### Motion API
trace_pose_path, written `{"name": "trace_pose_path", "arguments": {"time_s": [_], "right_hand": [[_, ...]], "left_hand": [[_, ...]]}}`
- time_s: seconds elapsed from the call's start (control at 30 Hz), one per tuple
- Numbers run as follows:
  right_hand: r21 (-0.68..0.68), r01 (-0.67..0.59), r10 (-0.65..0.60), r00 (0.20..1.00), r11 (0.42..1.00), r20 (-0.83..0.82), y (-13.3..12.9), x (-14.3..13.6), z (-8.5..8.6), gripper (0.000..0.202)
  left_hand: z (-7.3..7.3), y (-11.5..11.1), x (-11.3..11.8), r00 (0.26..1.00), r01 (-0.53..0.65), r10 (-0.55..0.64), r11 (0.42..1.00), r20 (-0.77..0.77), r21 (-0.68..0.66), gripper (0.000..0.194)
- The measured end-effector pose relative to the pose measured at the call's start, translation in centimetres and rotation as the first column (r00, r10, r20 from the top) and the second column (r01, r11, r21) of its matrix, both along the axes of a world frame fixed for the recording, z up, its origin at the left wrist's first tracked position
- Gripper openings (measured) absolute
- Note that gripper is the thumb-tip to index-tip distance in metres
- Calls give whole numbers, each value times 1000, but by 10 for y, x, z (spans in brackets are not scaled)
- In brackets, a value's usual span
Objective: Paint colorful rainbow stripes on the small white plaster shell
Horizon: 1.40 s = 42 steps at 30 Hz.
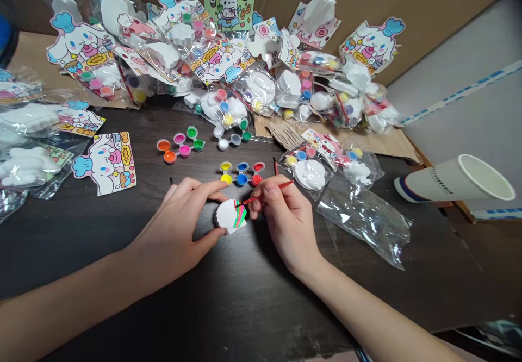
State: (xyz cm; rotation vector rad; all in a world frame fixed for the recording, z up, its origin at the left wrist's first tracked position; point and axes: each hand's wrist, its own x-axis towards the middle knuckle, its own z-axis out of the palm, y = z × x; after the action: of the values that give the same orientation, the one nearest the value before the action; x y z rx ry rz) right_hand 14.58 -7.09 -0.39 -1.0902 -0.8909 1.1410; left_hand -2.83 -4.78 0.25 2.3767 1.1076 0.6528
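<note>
The left hand (185, 215) steadies a small white shell-shaped piece (226, 215) on the dark surface (244, 297), thumb and fingers curled against its left side. The piece carries green, pink and red stripes on its right part. The right hand (285, 215) grips a red paintbrush (269, 192), its tip at the striped part. Just beyond the hands lies an open paint strip (242, 179) of yellow, blue and red; farther back are a strip (185, 150) of orange, pink and green and another (235, 139) with white, grey and green. Bagged craft kits (261, 90) are heaped behind them, and a paper cup (452, 180) is at the right.
</note>
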Motion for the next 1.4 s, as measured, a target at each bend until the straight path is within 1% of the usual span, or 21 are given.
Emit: {"name": "trace_pose_path", "arguments": {"time_s": [0.17,0.4,0.73,1.03,1.4], "right_hand": [[-10,-19,20,999,1000,29,0,0,1,32],[-11,-11,11,1000,1000,13,-1,0,2,30],[3,-34,34,999,999,1,-4,0,1,28],[-10,-22,23,999,1000,25,-4,0,2,30],[-6,-24,24,999,1000,35,-5,0,3,30]], "left_hand": [[1,2,1,1000,-2,2,1000,-16,-5,53],[1,0,0,1000,-1,1,1000,-16,-2,50],[1,1,0,1000,2,-1,1000,-19,14,50],[1,1,0,1000,11,-10,1000,-15,20,50],[0,1,0,1000,-12,12,1000,-4,26,50]]}}
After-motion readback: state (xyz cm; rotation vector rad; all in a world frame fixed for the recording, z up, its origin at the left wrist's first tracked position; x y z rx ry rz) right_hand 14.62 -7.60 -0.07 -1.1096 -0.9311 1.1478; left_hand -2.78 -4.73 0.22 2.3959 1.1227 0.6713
